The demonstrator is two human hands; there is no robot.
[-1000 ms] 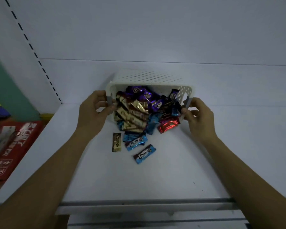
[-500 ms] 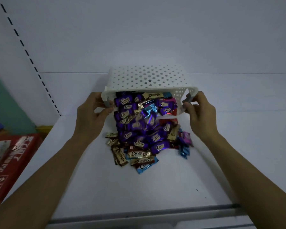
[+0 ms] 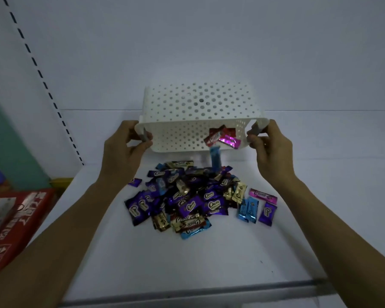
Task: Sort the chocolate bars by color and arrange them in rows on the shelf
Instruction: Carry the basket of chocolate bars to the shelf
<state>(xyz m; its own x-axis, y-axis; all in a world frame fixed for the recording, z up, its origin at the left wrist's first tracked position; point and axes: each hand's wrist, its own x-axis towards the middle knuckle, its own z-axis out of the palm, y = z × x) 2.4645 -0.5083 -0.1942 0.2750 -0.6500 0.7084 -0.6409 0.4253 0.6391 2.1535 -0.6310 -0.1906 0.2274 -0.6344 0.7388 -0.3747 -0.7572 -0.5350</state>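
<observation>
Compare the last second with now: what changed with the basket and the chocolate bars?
The white basket tipped from leaning on its side to nearly upside down and rose higher above the shelf. The chocolate bars, mostly inside a second ago, spilled into a loose mixed pile beneath it; a few last bars are dropping out. Unchanged: the left hand and right hand grip the basket's handles; nothing is sorted.

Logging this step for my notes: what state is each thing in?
Basket: upturned, held above the shelf, nearly empty.
Left hand: grips the basket's left side.
Right hand: grips the right side.
Chocolate bars: unsorted heap on the shelf.
Blue bar: mid-air under the basket.
Red bar: at the basket's rim, tipping out.
</observation>
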